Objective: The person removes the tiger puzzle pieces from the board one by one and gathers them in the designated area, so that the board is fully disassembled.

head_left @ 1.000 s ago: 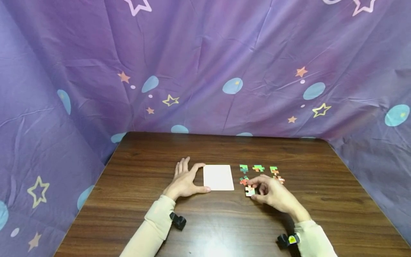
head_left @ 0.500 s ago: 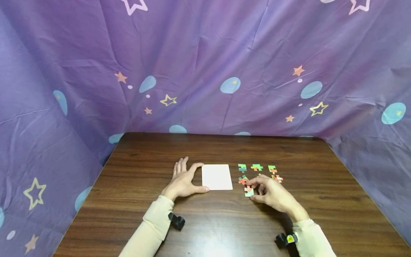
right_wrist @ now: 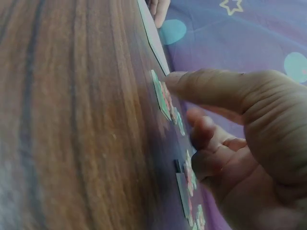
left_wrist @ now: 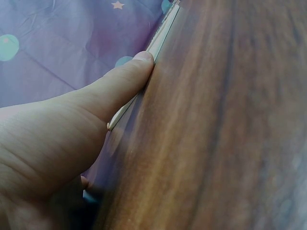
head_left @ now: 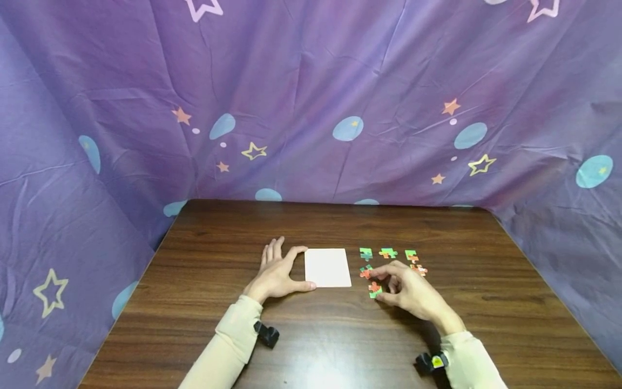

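A white square board (head_left: pixel 328 268) lies flat on the table. My left hand (head_left: pixel 278 276) grips its left side, with the thumb at the near corner, the index finger at the far corner, and the other fingers spread. To the board's right, my right hand (head_left: pixel 413 289) holds a red and green jigsaw piece (head_left: pixel 374 290) between thumb and index finger, low at the tabletop. In the right wrist view the thumb overlaps the same jigsaw piece (right_wrist: pixel 161 96). Just beyond it lies another red and green piece (head_left: pixel 365 272), by the index fingertip.
Several more jigsaw pieces lie beyond my right hand: a green and teal one (head_left: pixel 366 254), a green and orange one (head_left: pixel 388 253), another (head_left: pixel 411 255) and a red-white one (head_left: pixel 419 269). The brown wooden table (head_left: pixel 233 221) ends at a purple star-patterned cloth (head_left: pixel 291 108).
The jigsaw piece in my right hand has turned in place, its red knob now pointing away and its green edge toward me. My left hand has stayed on the board.
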Demonstrator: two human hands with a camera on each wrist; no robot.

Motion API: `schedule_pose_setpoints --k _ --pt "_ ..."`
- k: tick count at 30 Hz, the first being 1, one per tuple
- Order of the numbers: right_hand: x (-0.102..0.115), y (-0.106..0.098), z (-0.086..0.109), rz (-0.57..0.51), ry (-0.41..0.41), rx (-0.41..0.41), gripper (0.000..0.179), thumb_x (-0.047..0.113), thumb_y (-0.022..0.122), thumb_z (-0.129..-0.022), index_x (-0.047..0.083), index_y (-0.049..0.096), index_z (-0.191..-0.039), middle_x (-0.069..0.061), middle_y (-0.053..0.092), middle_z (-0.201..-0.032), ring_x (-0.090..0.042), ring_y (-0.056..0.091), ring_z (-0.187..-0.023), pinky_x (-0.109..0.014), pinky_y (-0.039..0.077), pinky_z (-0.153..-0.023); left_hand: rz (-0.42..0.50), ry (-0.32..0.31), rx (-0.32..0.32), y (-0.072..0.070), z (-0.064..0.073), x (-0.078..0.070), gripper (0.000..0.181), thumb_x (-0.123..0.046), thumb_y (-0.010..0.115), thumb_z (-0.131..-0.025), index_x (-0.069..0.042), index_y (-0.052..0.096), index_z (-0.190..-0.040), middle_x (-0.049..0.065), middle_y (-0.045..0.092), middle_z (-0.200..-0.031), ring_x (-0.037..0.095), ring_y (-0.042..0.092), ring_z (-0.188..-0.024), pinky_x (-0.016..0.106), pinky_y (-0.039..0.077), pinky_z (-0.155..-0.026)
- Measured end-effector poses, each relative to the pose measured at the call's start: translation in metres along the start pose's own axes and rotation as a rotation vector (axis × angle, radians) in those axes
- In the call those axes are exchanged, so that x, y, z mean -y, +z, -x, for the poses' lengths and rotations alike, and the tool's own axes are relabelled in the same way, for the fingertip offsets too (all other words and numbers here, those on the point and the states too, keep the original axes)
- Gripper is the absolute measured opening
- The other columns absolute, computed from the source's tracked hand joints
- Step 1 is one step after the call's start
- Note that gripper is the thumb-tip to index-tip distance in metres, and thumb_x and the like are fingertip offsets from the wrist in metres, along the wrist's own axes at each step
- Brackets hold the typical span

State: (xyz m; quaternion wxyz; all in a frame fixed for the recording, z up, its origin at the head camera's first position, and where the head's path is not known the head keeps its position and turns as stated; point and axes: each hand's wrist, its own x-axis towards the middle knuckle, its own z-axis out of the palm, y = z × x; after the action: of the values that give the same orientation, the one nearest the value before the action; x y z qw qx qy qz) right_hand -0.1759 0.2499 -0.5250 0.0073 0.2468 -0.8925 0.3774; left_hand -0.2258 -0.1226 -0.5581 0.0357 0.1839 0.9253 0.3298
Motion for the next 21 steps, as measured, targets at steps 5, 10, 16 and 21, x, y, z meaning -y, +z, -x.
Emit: schedule_pose_setpoints --k 5,10,16,21 --pt "0.003 0.009 -0.006 -0.108 -0.034 -0.083 0.043 0.004 0.093 -0.09 0.006 0.077 -0.13 -0.011 0.076 -0.11 -0.005 0.059 -0.064 -0.024 0.05 -0.053 0.003 -0.004 0.004 0.0 0.0 0.0 0.104 -0.064 0.094 -0.08 -0.032 0.045 -0.166 0.033 0.003 -0.181 0.053 -0.006 -0.169 0.063 -0.009 -0.136" --pt "0.005 0.02 -0.01 -0.224 -0.097 -0.136 0.044 -0.002 0.089 -0.091 -0.002 0.073 -0.132 -0.02 0.075 -0.111 -0.006 0.059 -0.069 -0.022 0.05 -0.054 -0.003 0.004 -0.005 0.0 0.0 0.001 0.103 -0.064 0.094 -0.081 -0.032 0.045 -0.166 0.034 0.004 -0.181 0.054 -0.005 -0.169 0.064 -0.008 -0.136" --pt "0.0 0.025 -0.006 -0.234 -0.105 -0.169 0.043 -0.003 0.087 -0.093 -0.001 0.073 -0.133 -0.02 0.07 -0.11 -0.007 0.058 -0.069 -0.023 0.05 -0.054 0.008 -0.001 -0.001 0.003 0.001 -0.001 0.104 -0.064 0.095 -0.081 -0.032 0.045 -0.166 0.033 0.004 -0.181 0.053 -0.005 -0.169 0.065 -0.007 -0.136" --pt "-0.004 0.024 0.0 -0.229 -0.093 -0.181 0.043 -0.004 0.087 -0.093 -0.001 0.073 -0.133 -0.019 0.069 -0.111 -0.008 0.057 -0.065 -0.024 0.05 -0.049 0.019 0.008 0.017 0.006 0.0 -0.005 0.103 -0.064 0.094 -0.082 -0.032 0.044 -0.167 0.032 0.002 -0.181 0.053 -0.007 -0.169 0.064 -0.008 -0.136"
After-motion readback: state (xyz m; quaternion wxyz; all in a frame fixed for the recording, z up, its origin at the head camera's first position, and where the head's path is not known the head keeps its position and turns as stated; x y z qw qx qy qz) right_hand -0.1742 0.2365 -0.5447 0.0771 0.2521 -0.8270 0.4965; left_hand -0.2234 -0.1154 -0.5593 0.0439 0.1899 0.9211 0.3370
